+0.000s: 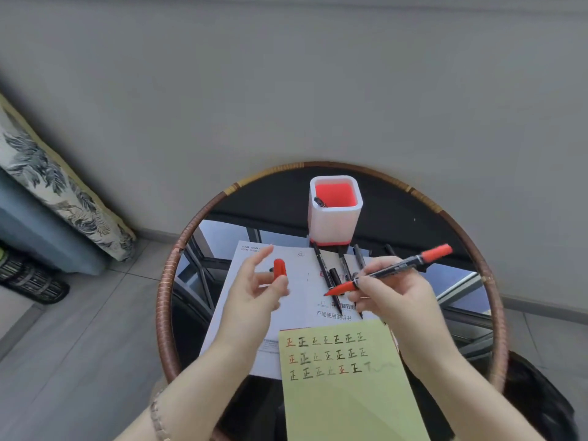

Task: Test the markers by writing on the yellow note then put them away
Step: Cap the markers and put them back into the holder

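Grey wall point(286, 74) behind; grey tiled floor point(79, 329). A round counter point(165, 281) with a woven rim and a reflective dark top stands against the wall.

The yellow note point(350, 402) lies at the counter's near edge. Three rows of written characters in red, black and faint ink cover its upper part. The last mark trails into a pale squiggle.

A white booklet point(299, 300) lies open beyond the note, its near edge tucked under the note. Several black markers point(324, 268) lie on the booklet beyond the note. Farther beyond the note stands a white pen holder point(334, 224) with a red interior and one dark pen point(320, 202) inside.

The left hand point(254, 291) is raised beyond the note's left corner, pinching a red cap point(280, 268) upright at the thumb, index finger extended. The right hand point(391, 294) is raised beyond the note's right corner, grasping a red marker point(391, 270). Its uncapped tip points toward the left hand, clear of the paper.
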`<state>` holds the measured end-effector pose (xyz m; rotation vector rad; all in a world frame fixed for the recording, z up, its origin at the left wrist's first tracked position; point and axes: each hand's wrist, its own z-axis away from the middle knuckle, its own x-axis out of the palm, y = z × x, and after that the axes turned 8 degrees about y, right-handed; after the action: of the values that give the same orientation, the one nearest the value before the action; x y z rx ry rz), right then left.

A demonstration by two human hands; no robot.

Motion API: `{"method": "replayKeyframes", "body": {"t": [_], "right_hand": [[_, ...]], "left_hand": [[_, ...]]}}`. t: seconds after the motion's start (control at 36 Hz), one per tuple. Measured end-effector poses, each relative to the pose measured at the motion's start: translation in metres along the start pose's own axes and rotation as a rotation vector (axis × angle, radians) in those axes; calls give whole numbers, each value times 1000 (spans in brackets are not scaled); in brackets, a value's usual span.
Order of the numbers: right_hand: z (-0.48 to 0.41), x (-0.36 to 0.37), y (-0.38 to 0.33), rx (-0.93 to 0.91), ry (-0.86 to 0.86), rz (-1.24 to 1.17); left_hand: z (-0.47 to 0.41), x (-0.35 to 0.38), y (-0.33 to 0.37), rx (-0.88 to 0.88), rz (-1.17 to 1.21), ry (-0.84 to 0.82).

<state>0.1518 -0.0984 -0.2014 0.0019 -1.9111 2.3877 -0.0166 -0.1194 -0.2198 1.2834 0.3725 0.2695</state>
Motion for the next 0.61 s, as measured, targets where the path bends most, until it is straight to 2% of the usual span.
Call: {"method": "replayKeyframes", "body": {"t": [0.11,0.19,0.39,0.61], "right_hand": [[11,-7,0,-36,52,-148],[17,-11,-1,-83,81,-215],[23,-16,-6,-141,101,-256],[24,-19,-3,-121,115,-251]], "left_hand": [[12,13,14,-234,428,-11],[17,22,17,-368,614,-40],[23,36,14,-473,624,-56],[29,37,16,-468,597,-86]]}}
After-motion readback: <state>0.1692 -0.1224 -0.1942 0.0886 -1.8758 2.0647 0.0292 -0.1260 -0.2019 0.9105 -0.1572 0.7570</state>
